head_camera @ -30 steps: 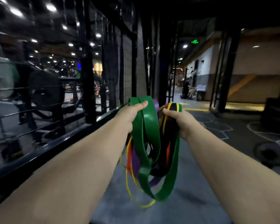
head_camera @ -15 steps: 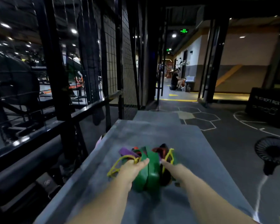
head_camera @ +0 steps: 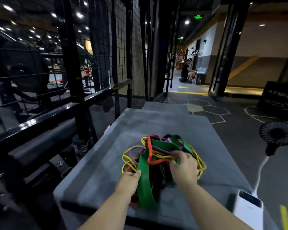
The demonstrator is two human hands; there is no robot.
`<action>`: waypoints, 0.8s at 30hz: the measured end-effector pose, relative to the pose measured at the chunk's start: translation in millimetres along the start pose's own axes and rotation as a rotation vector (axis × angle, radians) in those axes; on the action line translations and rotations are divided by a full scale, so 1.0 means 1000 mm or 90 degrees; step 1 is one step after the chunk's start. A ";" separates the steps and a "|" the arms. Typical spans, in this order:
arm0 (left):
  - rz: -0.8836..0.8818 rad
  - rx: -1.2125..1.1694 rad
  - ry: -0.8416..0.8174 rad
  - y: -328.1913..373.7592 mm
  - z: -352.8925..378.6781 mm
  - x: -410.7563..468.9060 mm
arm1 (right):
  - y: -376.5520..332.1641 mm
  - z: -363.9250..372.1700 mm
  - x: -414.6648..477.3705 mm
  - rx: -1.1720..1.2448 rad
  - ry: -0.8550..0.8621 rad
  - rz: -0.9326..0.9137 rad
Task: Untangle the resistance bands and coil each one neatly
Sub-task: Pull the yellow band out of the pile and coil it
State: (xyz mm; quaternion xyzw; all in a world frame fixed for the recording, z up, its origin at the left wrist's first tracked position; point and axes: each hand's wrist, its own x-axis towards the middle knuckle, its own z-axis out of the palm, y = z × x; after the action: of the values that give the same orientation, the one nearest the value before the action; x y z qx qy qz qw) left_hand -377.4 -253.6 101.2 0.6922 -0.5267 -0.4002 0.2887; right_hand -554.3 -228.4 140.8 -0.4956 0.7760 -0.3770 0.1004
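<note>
Both arms reach forward: your left hand point(head_camera: 129, 181) seemingly grips the wide green band point(head_camera: 144, 178); your right hand point(head_camera: 184, 167) curls its fingers point(head_camera: 174, 162) round strands of the tangle point(head_camera: 156, 151) on the desk point(head_camera: 103, 165).

1. Black wire-mesh fence point(head_camera: 123, 47) and glossy black rail point(head_camera: 56, 110) along the left, gym machines point(head_camera: 23, 68) dim behind.
2. Grey padded platform point(head_camera: 156, 123) ahead, on dark floor point(head_camera: 239, 146) marked with white hexagons point(head_camera: 211, 112).
3. Small black fan point(head_camera: 278, 133), white power bank point(head_camera: 249, 206) and black soft box point(head_camera: 279, 100) at right.
4. Ceiling spotlights point(head_camera: 80, 14); green exit sign point(head_camera: 198, 17) over a lit corridor point(head_camera: 186, 87).
</note>
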 end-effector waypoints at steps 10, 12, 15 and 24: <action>0.003 -0.183 -0.082 -0.025 -0.002 -0.005 | -0.018 0.042 -0.029 -0.045 -0.273 -0.022; -0.042 -0.234 -0.087 -0.021 -0.004 -0.001 | -0.021 0.044 -0.030 -0.083 -0.283 -0.015; -0.113 -0.379 -0.103 -0.013 -0.004 0.002 | -0.026 0.048 -0.027 -0.094 -0.310 0.013; -0.121 -0.458 -0.119 0.021 -0.021 0.001 | -0.020 0.025 -0.008 0.025 -0.235 0.127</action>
State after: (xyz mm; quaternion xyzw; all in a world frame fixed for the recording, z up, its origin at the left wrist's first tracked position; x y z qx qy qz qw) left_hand -369.8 -260.7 128.6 0.5528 -0.3105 -0.6459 0.4252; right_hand -523.8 -238.3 135.2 -0.4751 0.7821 -0.2831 0.2871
